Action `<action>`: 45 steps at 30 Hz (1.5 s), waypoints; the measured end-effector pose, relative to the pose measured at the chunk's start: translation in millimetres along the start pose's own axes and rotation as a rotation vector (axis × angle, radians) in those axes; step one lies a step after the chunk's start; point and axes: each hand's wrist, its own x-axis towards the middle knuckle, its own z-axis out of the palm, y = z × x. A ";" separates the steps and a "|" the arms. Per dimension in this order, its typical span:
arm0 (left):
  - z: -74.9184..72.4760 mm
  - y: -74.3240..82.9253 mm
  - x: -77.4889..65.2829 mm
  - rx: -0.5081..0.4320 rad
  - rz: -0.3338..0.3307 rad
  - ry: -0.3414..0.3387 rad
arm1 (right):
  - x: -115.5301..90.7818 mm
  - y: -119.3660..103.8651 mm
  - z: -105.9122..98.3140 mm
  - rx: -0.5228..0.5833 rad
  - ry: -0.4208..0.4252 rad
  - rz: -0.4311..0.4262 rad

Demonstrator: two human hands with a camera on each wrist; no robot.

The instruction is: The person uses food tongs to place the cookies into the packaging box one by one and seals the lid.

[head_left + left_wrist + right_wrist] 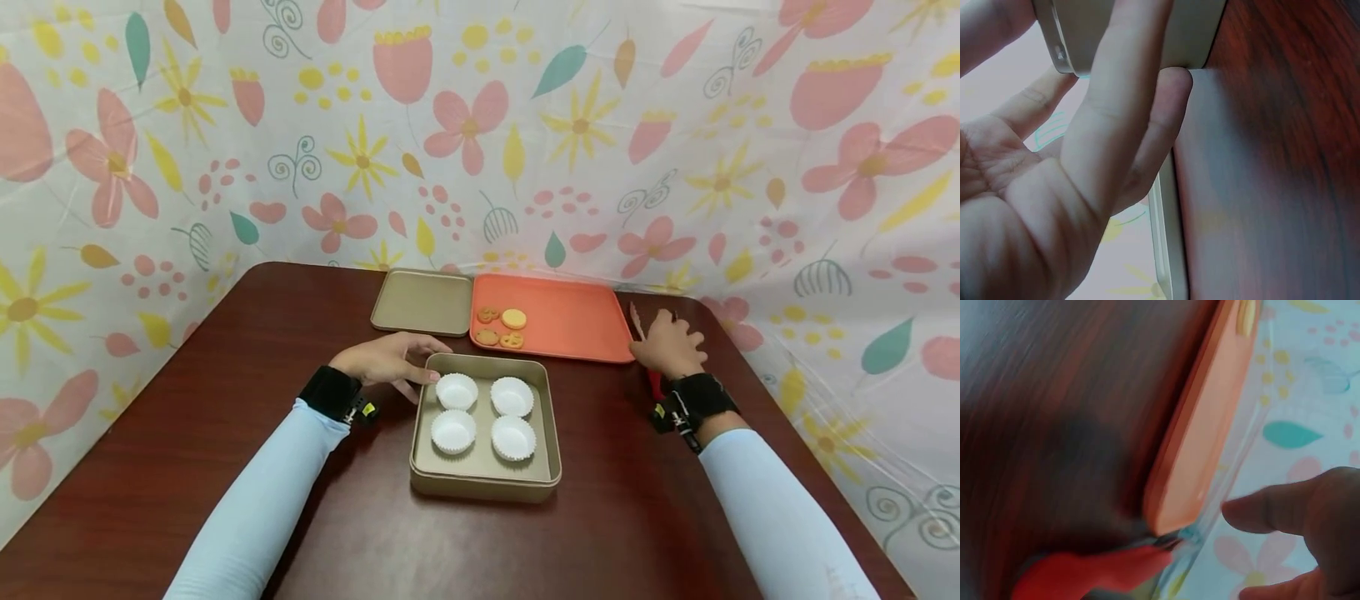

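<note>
My left hand [390, 358] holds the far left corner of a gold square baking tin [480, 487], thumb at the rim and the other fingers along the outside. Inside the tin sit several white fluted paper cups [453, 432], all without filling. In the left wrist view, fingertips touch the tin's side wall [1191, 37]. At the table's right, my right hand [670, 343] hovers with spread fingers above a red-handled utensil [656, 385]. In the right wrist view, thumb and finger stand apart from its red handle [1097, 569]; the hand partly hides the utensil in the head view.
An orange tray [570, 321] lies at the back, bearing a few cookies [513, 318] and pretzel-shaped pieces [512, 341] at its left end. Left of it is a flat gold tray [423, 300]. Flower-patterned sheeting [465, 167] rises behind the dark wooden table [337, 533].
</note>
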 end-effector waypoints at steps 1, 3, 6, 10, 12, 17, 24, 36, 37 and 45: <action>-0.4 -0.4 0.2 0.001 0.004 0.000 | 0.6 2.8 -1.0 -0.011 -0.023 0.022; -1.0 -0.5 0.5 0.003 0.016 -0.006 | 1.2 8.1 -2.8 -0.029 -0.063 0.054; -1.6 -0.4 0.3 -0.001 0.019 -0.010 | 2.0 16.3 -3.7 -0.086 -0.107 0.044; -1.7 -1.1 -0.5 -0.012 0.004 0.002 | 5.3 26.5 -1.8 -0.175 -0.173 0.001; -1.4 -1.4 -1.0 -0.015 0.000 0.003 | 6.0 30.2 -0.3 -0.191 -0.211 -0.004; -2.2 0.2 -1.3 -0.013 0.005 0.003 | 3.6 34.0 3.0 -0.175 -0.262 0.041; -2.8 1.6 -0.5 -0.021 0.011 -0.011 | 0.8 35.5 6.3 -0.156 -0.249 0.056; -0.8 -2.9 -0.2 -0.028 -0.014 0.002 | 0.4 45.5 0.7 -0.089 -0.272 0.007; -0.8 -3.0 -0.1 -0.028 -0.013 0.001 | -0.3 46.8 -2.5 -0.078 -0.268 0.012; -2.6 -0.8 -1.8 -0.022 0.001 0.002 | -8.3 38.5 -35.6 0.003 -0.141 -0.014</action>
